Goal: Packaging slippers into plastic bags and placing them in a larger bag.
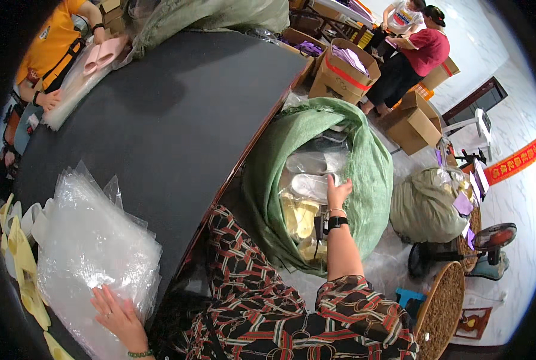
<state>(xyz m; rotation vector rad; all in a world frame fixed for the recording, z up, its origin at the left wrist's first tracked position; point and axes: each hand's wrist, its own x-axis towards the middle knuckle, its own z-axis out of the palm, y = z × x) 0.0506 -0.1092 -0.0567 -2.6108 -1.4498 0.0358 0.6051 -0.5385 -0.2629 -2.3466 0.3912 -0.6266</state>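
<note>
- Right hand (338, 191) reaches into the open green sack (373, 174) beside the counter (178, 120); fingers mostly straight, palm against a bagged white slipper (308, 185), not clearly closed on it. Contact looks like a touch more than a grip.
- Left hand (119, 315) lies flat, fingers spread, on the stack of clear plastic bags (94, 246) at the near counter edge; grips nothing.
- Yellow slippers (23, 264) sit just left of the left hand, past the bag stack.
- Risk: slick wrap under an open palm; the white slipper could slide deeper among the bagged pale yellow slippers (301, 217) just below the right hand.
- Risk: the sack rim is floppy and close around the wrist; the watch (337, 222) could snag the mesh and drag the sack.
- Risk: the bag stack is loose and crumpled; lifting the left hand may let top sheets slip off the edge.
- Risk: body twisted between counter and sack, so either reach is only half watched.
</note>
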